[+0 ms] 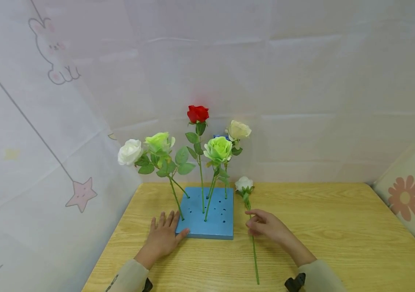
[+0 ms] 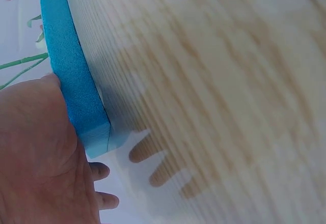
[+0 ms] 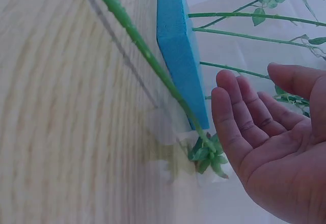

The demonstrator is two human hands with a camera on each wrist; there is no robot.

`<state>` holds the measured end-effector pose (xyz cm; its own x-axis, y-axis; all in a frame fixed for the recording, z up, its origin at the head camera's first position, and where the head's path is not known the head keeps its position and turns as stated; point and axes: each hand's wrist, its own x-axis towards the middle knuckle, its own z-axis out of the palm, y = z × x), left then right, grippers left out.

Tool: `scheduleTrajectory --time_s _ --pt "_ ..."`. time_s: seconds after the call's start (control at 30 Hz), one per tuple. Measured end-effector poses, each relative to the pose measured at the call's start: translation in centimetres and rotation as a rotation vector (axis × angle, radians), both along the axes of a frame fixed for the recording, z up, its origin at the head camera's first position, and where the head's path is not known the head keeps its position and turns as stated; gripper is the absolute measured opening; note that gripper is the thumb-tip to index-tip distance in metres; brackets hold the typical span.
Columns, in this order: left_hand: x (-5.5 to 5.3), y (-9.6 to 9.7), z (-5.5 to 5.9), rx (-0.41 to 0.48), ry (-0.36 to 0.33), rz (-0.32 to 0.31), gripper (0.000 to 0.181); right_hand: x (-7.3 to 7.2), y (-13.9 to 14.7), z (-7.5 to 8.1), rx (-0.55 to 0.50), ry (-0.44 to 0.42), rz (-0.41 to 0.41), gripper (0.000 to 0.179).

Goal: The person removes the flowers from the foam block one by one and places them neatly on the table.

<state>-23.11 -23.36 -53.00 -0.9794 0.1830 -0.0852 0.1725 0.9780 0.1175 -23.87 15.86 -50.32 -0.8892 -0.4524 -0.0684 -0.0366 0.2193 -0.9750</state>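
Observation:
A blue block (image 1: 203,232) with small holes in its top stands on the table. My left hand (image 1: 163,239) lies spread at its front left corner, the thumb along the front part of the block; in the left wrist view the palm (image 2: 41,152) meets the block's side. To the right of the block lies a white rose (image 1: 244,183) with a long green stem (image 1: 255,259). Over that stem hovers my right hand (image 1: 267,227). In the right wrist view its fingers (image 3: 249,117) are loosely bent, the thumb apart, nothing held, and the stem (image 3: 147,56) passes clear of them.
In the block stand several artificial roses: a red one (image 1: 198,114), a cream one (image 1: 238,130), a white one (image 1: 130,152) and green ones (image 1: 218,149). A blue bloom (image 1: 221,137) is mostly hidden. Behind the wooden table (image 1: 320,219) hangs a pale cloth wall (image 1: 320,101).

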Motion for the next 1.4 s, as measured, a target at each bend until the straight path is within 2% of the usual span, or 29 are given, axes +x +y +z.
scheduleTrajectory --time_s 0.57,0.9,1.23,1.4 --pt "0.1 0.1 0.5 -0.011 0.001 -0.011 0.087 -1.1 -2.9 1.1 -0.04 0.098 -0.066 0.054" --pt "0.2 0.0 0.3 -0.014 0.011 -0.012 0.088 -1.6 -4.6 1.3 -0.147 0.099 -0.077 0.054" --pt "0.0 0.0 0.2 -0.005 0.018 -0.019 0.088 -2.1 -6.4 0.7 -0.254 0.1 -0.109 0.052" --pt "0.0 0.0 0.2 -0.005 0.013 -0.015 0.089 -2.2 -7.6 0.6 -0.275 0.103 -0.131 0.047"
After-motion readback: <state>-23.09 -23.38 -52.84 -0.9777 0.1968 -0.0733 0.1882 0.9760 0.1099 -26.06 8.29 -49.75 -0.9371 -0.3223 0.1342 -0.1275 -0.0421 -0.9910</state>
